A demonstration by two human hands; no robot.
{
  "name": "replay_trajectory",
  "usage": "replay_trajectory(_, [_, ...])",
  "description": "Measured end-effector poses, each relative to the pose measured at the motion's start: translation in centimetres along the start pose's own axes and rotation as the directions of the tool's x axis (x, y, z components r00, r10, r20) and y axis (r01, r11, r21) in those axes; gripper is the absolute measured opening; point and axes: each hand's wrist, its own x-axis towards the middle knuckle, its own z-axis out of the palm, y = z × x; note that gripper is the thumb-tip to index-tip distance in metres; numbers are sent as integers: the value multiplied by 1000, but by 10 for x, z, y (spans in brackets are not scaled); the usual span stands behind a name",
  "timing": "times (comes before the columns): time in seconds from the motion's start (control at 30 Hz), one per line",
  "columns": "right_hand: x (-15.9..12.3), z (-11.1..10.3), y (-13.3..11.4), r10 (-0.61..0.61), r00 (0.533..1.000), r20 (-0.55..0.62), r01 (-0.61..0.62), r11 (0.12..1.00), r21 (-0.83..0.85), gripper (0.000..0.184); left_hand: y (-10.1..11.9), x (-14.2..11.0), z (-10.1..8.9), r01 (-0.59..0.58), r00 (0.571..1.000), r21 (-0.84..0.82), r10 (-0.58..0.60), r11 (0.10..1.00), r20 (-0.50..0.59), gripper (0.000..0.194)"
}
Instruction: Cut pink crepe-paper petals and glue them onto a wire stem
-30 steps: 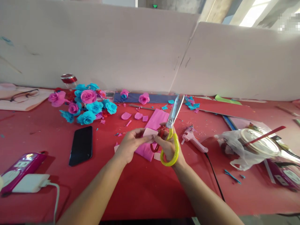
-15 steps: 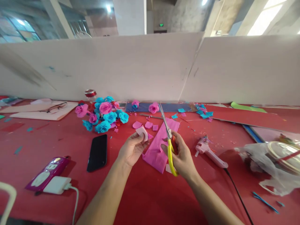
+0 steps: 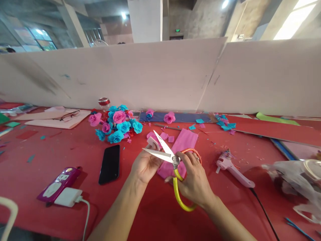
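Observation:
Scissors (image 3: 164,155) with one yellow and one orange handle are in my right hand (image 3: 197,179), their blades spread and pointing left. My left hand (image 3: 146,165) pinches a small pale pink paper piece (image 3: 153,141), partly hidden behind the blades. Under and behind the scissors lies a strip of magenta crepe paper (image 3: 185,139). Small cut pink paper pieces (image 3: 164,136) rest just beyond my left hand. Farther back are a pink paper rose (image 3: 170,117) and, to the left, a bunch of blue and pink paper roses (image 3: 117,122).
A black phone (image 3: 109,164) and a purple power strip with a white charger (image 3: 68,196) lie at left. On the right are a pink glue gun (image 3: 234,170) with its cord and a plastic bag (image 3: 288,177). A pale partition (image 3: 140,77) closes off the table's back.
My right hand has turned the scissors from upright to pointing left, and their blades have opened across my left hand. The left hand still holds the paper piece. The view has shifted slightly left.

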Motion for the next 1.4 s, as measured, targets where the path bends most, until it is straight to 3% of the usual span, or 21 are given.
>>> replay_trajectory(0.23, [1,1,2,26,1000,-2,-26,997,67,51,-4,-2,0,2,1000,25,-3,1000,15,31])
replay_trajectory(0.7, [-4,5,3,52,998,33,-57,983,176,55,-7,-2,1,31,999,-63,-33,998,-23,19])
replay_trajectory(1.17, [-6,4,4,54,998,25,-58,969,241,45,-4,-3,5,10,1000,-102,-11,995,-9,22])
replay_trajectory(1.3, [-7,6,4,109,994,-29,-97,956,277,31,-1,-3,1,-40,998,-51,43,998,52,18])
replay_trajectory(1.4, [-4,0,4,131,991,-11,-123,952,280,34,2,-1,-3,-103,981,23,98,994,167,10])
